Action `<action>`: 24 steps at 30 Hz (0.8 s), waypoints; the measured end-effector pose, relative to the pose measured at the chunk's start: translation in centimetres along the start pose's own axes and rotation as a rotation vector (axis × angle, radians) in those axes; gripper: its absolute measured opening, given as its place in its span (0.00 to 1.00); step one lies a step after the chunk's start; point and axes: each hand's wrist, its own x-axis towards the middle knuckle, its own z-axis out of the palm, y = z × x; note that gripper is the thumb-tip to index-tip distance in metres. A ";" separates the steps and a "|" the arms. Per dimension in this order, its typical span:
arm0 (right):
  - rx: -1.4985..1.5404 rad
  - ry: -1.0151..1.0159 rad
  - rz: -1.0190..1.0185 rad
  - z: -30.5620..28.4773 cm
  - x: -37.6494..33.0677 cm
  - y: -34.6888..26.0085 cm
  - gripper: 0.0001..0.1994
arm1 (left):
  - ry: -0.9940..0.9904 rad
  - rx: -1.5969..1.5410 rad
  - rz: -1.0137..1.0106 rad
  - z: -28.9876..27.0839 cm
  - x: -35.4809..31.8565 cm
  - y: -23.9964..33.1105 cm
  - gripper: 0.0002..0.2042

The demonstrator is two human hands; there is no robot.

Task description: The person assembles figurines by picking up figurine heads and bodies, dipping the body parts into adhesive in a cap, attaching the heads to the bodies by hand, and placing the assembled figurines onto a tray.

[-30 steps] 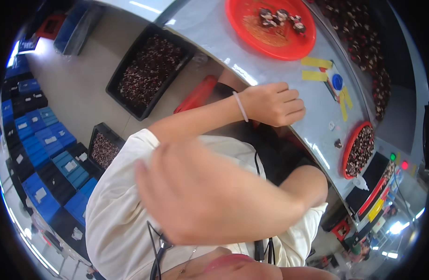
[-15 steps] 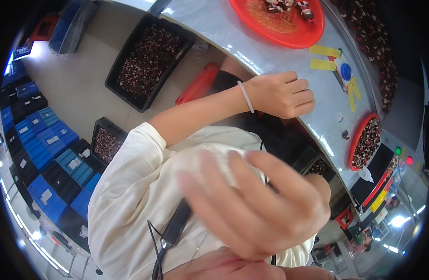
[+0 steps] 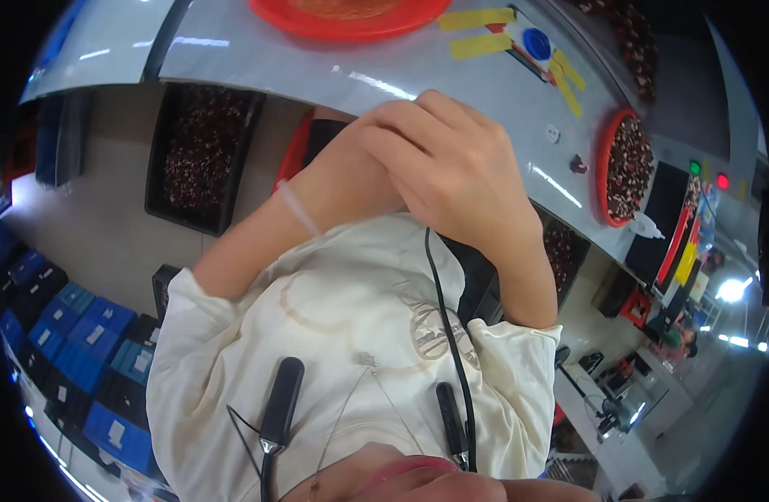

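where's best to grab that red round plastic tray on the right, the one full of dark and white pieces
Probably the left rim of the red round plastic tray, coming from the right hand side. The raised rim shows there, clear of the dark and white pieces, while a small white bottle crowds the lower end.

A single head-worn fisheye camera looks steeply down, the wearer's white shirt [image 3: 343,284] close below it. The tabletop [image 3: 527,109] bends across the upper part of the view, with the floor [image 3: 117,167] farther off at left.
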 end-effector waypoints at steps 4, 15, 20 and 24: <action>-0.117 -0.076 0.035 0.4 -1.4 1.4 0.05 | -0.343 -0.085 -0.026 -4.5 -0.4 3.8 0.14; -0.182 -0.098 -0.021 1.5 -1.5 1.6 0.03 | -0.702 -1.660 0.423 -6.1 0.3 7.6 0.26; -0.165 -0.083 -0.023 1.8 -1.7 1.7 0.04 | -0.655 -1.566 0.347 -7.1 -0.2 7.6 0.20; -0.169 -0.071 -0.014 2.0 -1.8 1.6 0.04 | -0.706 -1.573 0.351 -7.6 0.3 6.9 0.19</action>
